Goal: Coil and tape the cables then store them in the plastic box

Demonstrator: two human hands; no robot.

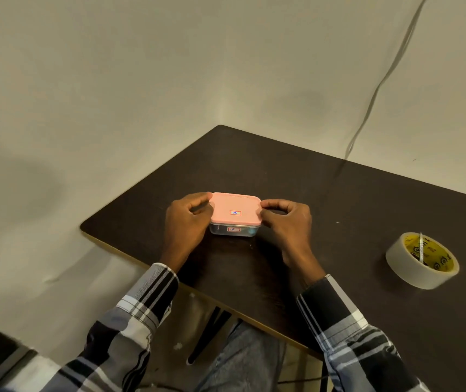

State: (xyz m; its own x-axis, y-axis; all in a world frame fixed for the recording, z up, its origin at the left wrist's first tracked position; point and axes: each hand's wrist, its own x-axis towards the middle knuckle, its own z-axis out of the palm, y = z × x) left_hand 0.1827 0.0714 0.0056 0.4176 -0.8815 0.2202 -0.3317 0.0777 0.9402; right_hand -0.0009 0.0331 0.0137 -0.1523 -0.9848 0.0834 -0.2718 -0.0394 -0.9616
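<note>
Pink lid (236, 207) pinched by both hands (left hand (188, 219), right hand (288, 222)).

Bare dark table (339, 210) on the far side of the plastic box (235, 232), open right up to the two walls (113, 80) that close off the corner. Left of the box, only a narrow strip of tabletop before the edge. To the right, wide clear surface, broken only by the tape roll (422, 260) lying well apart from the box. Both flanks of the box taken up: left hand (188, 222) and right hand (288, 222) pressed against the pink lid (236, 207). Above the lid, nothing in the way. Thin wire (378, 89) down the right wall, possibly reaching the table's back edge.
</note>
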